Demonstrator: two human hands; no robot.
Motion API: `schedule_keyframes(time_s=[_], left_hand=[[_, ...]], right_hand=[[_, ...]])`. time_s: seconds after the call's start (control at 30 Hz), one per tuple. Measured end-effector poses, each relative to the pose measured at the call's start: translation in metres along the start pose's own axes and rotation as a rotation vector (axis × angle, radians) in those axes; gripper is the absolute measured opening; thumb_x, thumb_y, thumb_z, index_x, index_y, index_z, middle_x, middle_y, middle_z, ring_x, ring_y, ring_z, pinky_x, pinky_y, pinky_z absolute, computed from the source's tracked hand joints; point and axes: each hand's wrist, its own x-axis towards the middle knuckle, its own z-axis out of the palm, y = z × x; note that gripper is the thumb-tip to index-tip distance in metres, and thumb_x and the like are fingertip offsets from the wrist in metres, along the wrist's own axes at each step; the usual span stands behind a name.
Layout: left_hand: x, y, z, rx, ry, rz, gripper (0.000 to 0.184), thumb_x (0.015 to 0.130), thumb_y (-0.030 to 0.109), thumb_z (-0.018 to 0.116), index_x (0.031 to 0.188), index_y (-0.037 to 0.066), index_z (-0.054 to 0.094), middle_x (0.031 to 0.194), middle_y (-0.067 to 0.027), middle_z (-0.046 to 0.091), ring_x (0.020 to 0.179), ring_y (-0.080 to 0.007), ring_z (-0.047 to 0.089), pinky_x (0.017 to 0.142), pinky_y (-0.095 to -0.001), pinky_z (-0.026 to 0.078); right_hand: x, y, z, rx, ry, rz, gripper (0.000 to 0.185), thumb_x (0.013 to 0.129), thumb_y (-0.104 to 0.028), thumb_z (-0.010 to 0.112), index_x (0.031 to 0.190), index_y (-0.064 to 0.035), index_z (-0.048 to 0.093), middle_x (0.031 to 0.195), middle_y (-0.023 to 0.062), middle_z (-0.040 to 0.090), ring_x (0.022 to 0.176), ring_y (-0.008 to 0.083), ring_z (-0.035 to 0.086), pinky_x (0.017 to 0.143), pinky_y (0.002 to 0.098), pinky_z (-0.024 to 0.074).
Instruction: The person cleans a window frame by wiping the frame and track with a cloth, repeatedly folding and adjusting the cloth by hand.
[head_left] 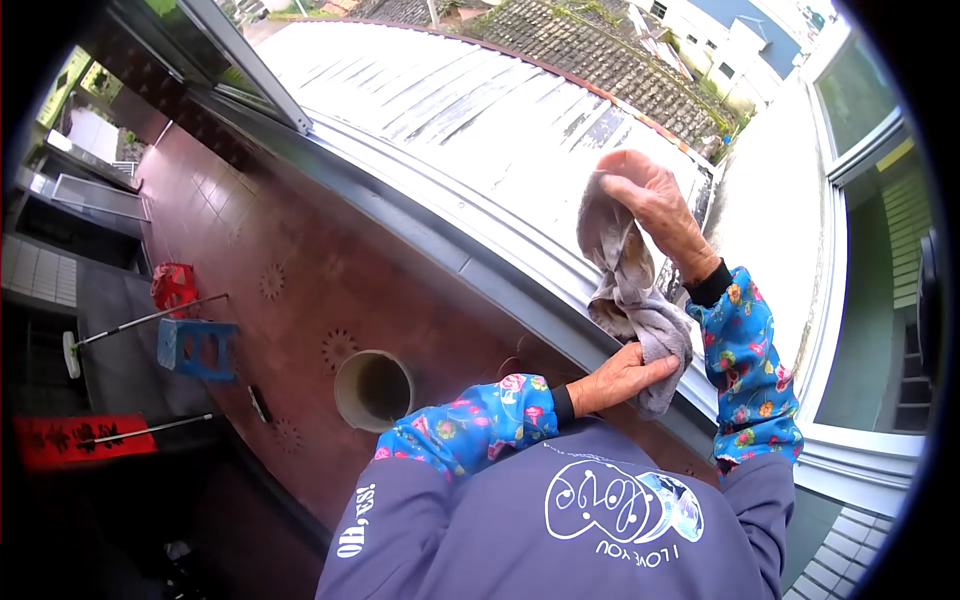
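A damp-looking grey rag (650, 300) hangs twisted between my two hands, above the window sill. My left hand (622, 380) is closed around its lower end, with the thumb pressed on the cloth. Higher up and further out, over the white roof, my right hand (655, 200) grips the upper end, and a fold of cloth droops from its fingers. Both forearms wear blue flowered sleeve covers.
A pale bucket (341, 392) stands on the red tiled floor (240, 220). A blue stool (196, 348), a red stool (177, 287) and a long-handled squeegee (140, 323) are further left. The window track (470, 222) runs diagonally; a glass pane (870, 100) is at right.
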Motion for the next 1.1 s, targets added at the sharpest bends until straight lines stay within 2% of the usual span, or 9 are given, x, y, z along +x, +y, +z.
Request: schedule_keyframes(time_s=[0.23,0.33,0.37,0.63,0.77,0.83,0.97,1.03,1.1], left_hand=[[-0.019,0.027,-0.017,-0.083,-0.028,-0.038,0.038,0.101,0.032,0.056,0.125,0.003,0.060,0.109,-0.0005,0.063,0.100,-0.0103,0.057,0.090,-0.0278,0.047],[-0.021,0.044,-0.017,-0.176,0.124,-0.026,0.039,0.100,0.037,0.056,0.116,0.002,0.062,0.081,0.0054,0.061,0.062,-0.0017,0.050,0.053,-0.0182,0.039],[-0.032,0.062,-0.024,-0.069,0.106,-0.162,0.040,0.099,0.037,0.056,0.116,0.001,0.062,0.079,0.0056,0.059,0.060,-0.0021,0.047,0.052,-0.0180,0.037],[-0.067,0.066,-0.071,0.303,0.065,-0.133,0.039,0.101,0.024,0.054,0.129,-0.004,0.054,0.111,-0.0070,0.064,0.096,-0.0124,0.057,0.084,-0.0295,0.050],[-0.084,0.084,-0.100,0.836,0.339,-0.113,0.026,0.094,0.021,0.061,0.104,-0.002,0.066,0.087,-0.0177,0.068,0.078,-0.0235,0.066,0.073,-0.0359,0.052],[-0.080,0.087,-0.108,0.846,0.586,0.101,0.027,0.090,0.022,0.065,0.103,-0.002,0.066,0.089,-0.0178,0.068,0.077,-0.0264,0.066,0.071,-0.0359,0.053],[-0.053,0.107,-0.086,1.043,0.812,0.525,0.029,0.084,0.012,0.075,0.108,-0.001,0.063,0.082,-0.0046,0.062,0.074,-0.0133,0.056,0.067,-0.0282,0.050],[-0.036,0.109,-0.070,1.071,0.784,0.477,0.039,0.080,0.019,0.076,0.110,0.000,0.060,0.096,-0.0144,0.060,0.085,-0.0280,0.061,0.074,-0.0347,0.051],[-0.019,0.101,-0.065,1.077,0.798,0.365,0.027,0.083,0.021,0.073,0.099,0.004,0.061,0.084,-0.0139,0.061,0.071,-0.0289,0.059,0.064,-0.0375,0.048]], right_hand=[[0.060,-0.011,0.032,-0.093,0.053,-0.217,0.014,0.095,-0.008,0.059,0.107,-0.0054,0.064,0.089,-0.0028,0.061,0.078,0.0025,0.053,0.069,0.0197,0.0458],[0.089,-0.005,0.027,0.057,0.075,-0.181,0.014,0.095,-0.012,0.061,0.108,-0.0079,0.064,0.085,-0.0049,0.061,0.074,0.0019,0.050,0.065,0.0196,0.0435],[0.096,-0.001,0.022,0.120,0.069,-0.165,0.014,0.095,-0.011,0.062,0.108,-0.0070,0.063,0.086,-0.0034,0.064,0.075,0.0024,0.055,0.066,0.0195,0.0460],[0.089,-0.029,0.001,0.316,-0.067,-0.144,0.014,0.099,-0.012,0.057,0.111,-0.0065,0.062,0.095,-0.0006,0.067,0.085,0.0061,0.064,0.078,0.0206,0.0523],[0.078,-0.047,-0.010,0.329,-0.099,-0.184,0.016,0.099,-0.014,0.058,0.113,-0.0071,0.061,0.097,0.0004,0.067,0.087,0.0076,0.066,0.079,0.0212,0.0544],[0.075,-0.054,-0.011,0.348,-0.148,-0.190,0.016,0.099,-0.015,0.058,0.113,-0.0073,0.061,0.097,0.0002,0.067,0.086,0.0078,0.066,0.080,0.0212,0.0545],[0.070,-0.059,-0.001,0.398,-0.129,-0.239,0.013,0.094,-0.013,0.063,0.105,-0.0049,0.065,0.088,-0.0006,0.066,0.076,0.0056,0.062,0.069,0.0206,0.0519],[0.067,-0.063,0.002,0.384,-0.134,-0.261,0.013,0.094,-0.012,0.063,0.105,-0.0049,0.065,0.087,-0.0010,0.066,0.075,0.0050,0.060,0.069,0.0206,0.0505],[0.070,-0.053,0.002,0.387,-0.136,-0.249,0.013,0.094,-0.012,0.062,0.105,-0.0052,0.064,0.090,-0.0011,0.066,0.079,0.0045,0.060,0.071,0.0211,0.0502]])
